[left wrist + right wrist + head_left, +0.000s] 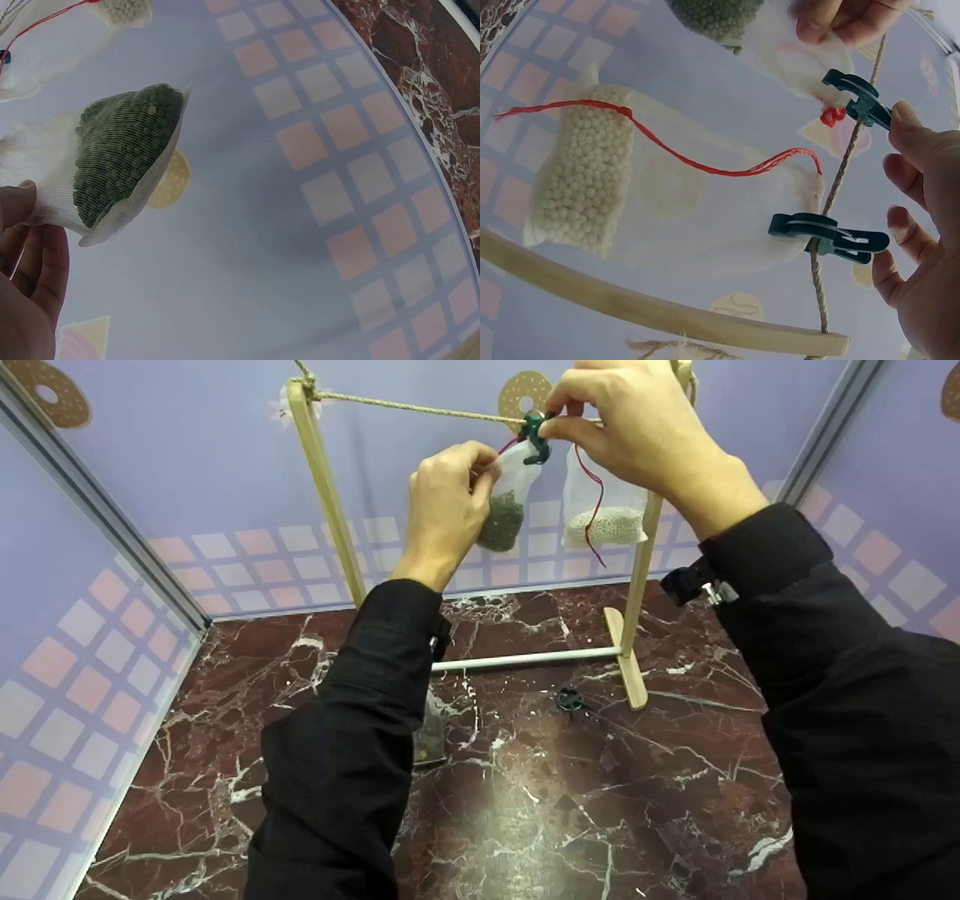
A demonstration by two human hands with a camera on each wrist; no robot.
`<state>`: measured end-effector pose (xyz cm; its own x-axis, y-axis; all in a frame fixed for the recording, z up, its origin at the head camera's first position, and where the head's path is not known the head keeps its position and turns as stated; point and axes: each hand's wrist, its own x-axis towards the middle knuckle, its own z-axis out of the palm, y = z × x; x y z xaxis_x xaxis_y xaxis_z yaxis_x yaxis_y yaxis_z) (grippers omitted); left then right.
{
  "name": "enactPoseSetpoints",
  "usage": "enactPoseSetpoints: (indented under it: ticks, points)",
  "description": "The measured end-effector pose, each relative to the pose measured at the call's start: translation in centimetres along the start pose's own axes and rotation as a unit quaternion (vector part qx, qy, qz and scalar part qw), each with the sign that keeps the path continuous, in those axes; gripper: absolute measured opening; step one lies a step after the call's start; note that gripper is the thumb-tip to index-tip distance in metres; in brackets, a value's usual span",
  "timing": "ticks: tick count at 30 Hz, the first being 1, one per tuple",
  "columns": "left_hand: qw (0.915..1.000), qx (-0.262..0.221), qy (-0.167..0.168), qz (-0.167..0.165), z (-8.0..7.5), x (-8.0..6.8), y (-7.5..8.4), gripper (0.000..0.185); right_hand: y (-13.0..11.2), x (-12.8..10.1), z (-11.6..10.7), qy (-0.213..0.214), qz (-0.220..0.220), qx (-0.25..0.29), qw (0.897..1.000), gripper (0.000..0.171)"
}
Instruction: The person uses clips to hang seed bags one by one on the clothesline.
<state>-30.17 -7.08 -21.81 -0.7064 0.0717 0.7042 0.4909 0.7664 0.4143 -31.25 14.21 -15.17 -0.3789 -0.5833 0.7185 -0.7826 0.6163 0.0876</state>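
Head view: both arms are reaching up to the rope (420,409) strung across the wooden rack (324,487), black sleeves rising from the bottom of the frame.
Left hand (447,502): it is hanging just below the rope, knuckles toward the camera, fingers curling in and pinching the upper part of the green-bean bag (504,514).
Right hand (634,431): it is sitting at rope height, wrist bent down, thumb and fingertips squeezing the teal clip (535,433) against the rope.
Green-bean bag: it is hanging under the rope, long axis running up and down with a slight tilt, the filled end pointing down and the neck pointing up at the clip.
Right wrist view: the clip (859,97) is lying across the rope (840,180), its jaws biting the bag's gathered neck.
White-bean bag (604,510): it is dangling from the rope just beside the green one, held by a second clip (829,234), red string (705,161) trailing.
Floor: a spare clip (569,699) is lying on the marble below the rope.
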Motion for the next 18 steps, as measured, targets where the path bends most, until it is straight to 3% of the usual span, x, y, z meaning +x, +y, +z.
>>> enactPoseSetpoints:
  ticks: [6, 18]
  points:
    - [0.9999, -0.012, 0.001, -0.006, 0.14, 0.06, 0.42, 0.014, -0.21, 0.09, 0.16, -0.003, -0.005, -0.008, 1.0, 0.025]
    - [0.9994, -0.029, -0.004, -0.018, 0.07, 0.09, 0.22, 0.014, -0.16, -0.27, 0.68, -0.032, 0.012, -0.027, 0.999, 0.042]
